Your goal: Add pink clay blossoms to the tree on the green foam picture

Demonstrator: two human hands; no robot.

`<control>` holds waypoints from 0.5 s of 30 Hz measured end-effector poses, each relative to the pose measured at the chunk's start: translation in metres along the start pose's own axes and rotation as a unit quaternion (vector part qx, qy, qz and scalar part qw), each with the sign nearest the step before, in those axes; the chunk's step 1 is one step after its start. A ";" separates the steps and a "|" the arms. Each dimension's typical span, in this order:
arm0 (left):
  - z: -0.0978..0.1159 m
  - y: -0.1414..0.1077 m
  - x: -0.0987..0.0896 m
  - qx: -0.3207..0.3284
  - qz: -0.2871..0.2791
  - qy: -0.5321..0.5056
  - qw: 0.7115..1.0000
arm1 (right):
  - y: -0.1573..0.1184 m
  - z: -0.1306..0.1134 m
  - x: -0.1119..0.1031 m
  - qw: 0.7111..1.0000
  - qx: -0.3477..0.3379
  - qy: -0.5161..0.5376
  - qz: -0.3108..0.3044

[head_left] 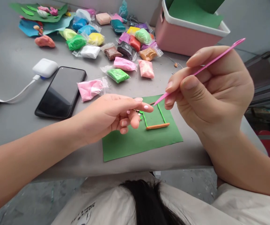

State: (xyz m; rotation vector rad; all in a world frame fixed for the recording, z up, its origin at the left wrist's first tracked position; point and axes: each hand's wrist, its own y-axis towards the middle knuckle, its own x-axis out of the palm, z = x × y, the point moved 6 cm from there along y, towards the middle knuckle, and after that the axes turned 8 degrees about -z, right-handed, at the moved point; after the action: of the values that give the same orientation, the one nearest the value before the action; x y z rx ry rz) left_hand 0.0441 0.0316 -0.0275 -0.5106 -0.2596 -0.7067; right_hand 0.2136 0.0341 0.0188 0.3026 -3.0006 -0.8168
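My left hand [116,115] hovers over the green sheet [125,145], index finger stretched out and the other fingers loosely curled. Small pale pink bits [146,107] sit on its fingertips. My right hand [209,84] pinches a thin pink tool [215,60], its point slanting down close to the left index fingertip. On the sheet, two green strips [161,113] rise from an orange-brown bar [157,126]; a dark curved strip at their top is partly hidden. Small green pieces [141,118] lie left of them, partly behind my left fingers.
Bagged clay packets [118,75] in several colours spread across the grey table [13,75]. A black phone [60,92] and a white case with a cable [45,67] lie left. Behind stand a pink bin [184,37] and, back left, green paper with clay flowers [55,17].
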 end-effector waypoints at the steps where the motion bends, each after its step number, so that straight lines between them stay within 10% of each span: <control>1: 0.000 0.000 0.000 0.000 0.000 0.004 1.000 | -0.001 -0.001 0.001 1.000 0.004 -0.003 -0.003; 15: -0.001 0.002 0.002 -0.009 -0.016 0.010 1.000 | -0.006 0.007 0.005 0.997 -0.034 0.022 -0.071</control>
State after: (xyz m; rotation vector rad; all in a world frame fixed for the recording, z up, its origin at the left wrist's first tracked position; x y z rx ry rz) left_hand 0.0471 0.0310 -0.0281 -0.5171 -0.2442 -0.7447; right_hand 0.2090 0.0308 0.0097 0.5307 -2.9311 -0.9072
